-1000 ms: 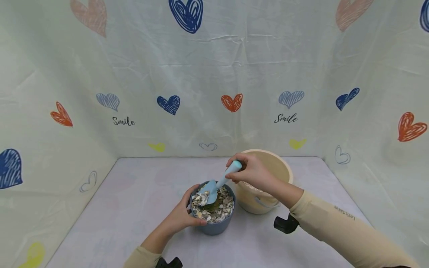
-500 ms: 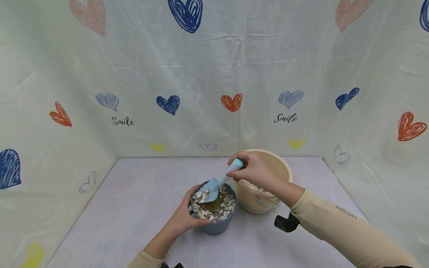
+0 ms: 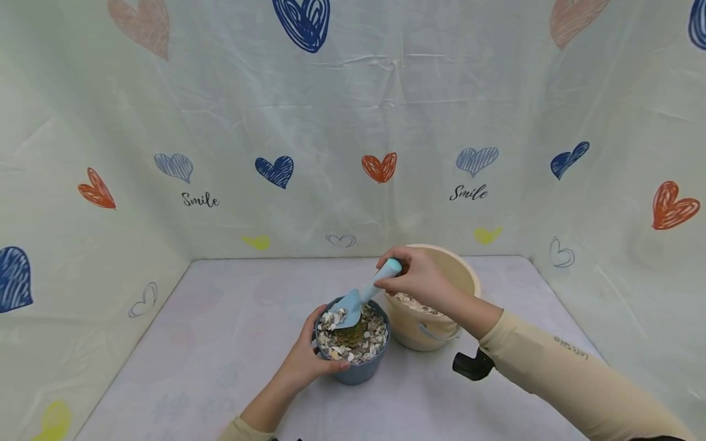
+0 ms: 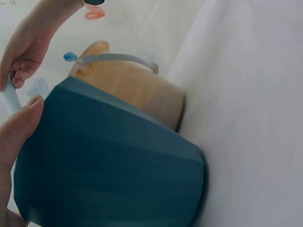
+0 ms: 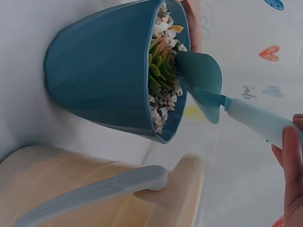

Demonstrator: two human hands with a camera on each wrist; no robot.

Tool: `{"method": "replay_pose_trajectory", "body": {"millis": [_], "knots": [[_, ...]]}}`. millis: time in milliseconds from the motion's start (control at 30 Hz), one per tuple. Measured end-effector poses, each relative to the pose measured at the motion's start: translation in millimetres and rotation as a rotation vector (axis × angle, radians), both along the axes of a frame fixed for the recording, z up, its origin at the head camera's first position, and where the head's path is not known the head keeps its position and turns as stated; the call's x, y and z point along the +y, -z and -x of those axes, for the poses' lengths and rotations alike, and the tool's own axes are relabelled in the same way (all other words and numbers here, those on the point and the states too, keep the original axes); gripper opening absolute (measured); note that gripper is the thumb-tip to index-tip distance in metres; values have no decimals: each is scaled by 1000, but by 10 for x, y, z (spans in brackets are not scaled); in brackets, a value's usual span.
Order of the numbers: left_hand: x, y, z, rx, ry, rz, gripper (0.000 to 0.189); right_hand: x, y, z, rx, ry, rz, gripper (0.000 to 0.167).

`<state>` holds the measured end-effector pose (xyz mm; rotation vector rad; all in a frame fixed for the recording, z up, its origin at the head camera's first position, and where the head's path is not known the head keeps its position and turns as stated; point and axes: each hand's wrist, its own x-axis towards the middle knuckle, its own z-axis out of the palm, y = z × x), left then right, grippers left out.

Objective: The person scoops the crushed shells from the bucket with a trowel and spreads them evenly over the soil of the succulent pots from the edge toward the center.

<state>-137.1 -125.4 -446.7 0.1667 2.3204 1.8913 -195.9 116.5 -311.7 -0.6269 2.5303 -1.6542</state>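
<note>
A blue flower pot (image 3: 358,371) stands on the table, filled with pale pebbles (image 3: 361,354) around a small green succulent (image 5: 162,66). My left hand (image 3: 307,360) grips the pot's left side, its thumb along the near rim. In my right hand (image 3: 419,278) the light blue handle of a small trowel (image 3: 350,308) is pinched between thumb and fingers. The trowel's blade slopes down to the left over the pot, above the succulent, with pebbles at its tip. In the right wrist view the blade (image 5: 201,78) lies across the pot's rim.
A cream bucket (image 3: 421,334) with a grey handle (image 5: 94,194) stands just behind and right of the pot. Pale pebbles (image 3: 419,304) show inside it, under my right forearm. A white sheet with printed hearts (image 3: 379,168) hangs behind the table (image 3: 237,318).
The trowel blade has tilted and risen slightly away from the succulent, showing more of it. My right hand has shifted a little to the right. My left hand keeps its grip on the pot.
</note>
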Motion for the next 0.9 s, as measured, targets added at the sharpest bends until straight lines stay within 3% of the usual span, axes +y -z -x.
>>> {"method": "replay_pose_trajectory", "body": {"millis": [267,600,900], "knots": [[25,3,-5,-5,-14,1,117,12,-3,-3,20,25,-22,23],[13,-1,-5,-10,-8,-2,117,30,-6,-45,110,-47,-57,21],[12,-17,-14,-18,-4,-4,117,74,27,-47,128,-111,-43,20]]}}
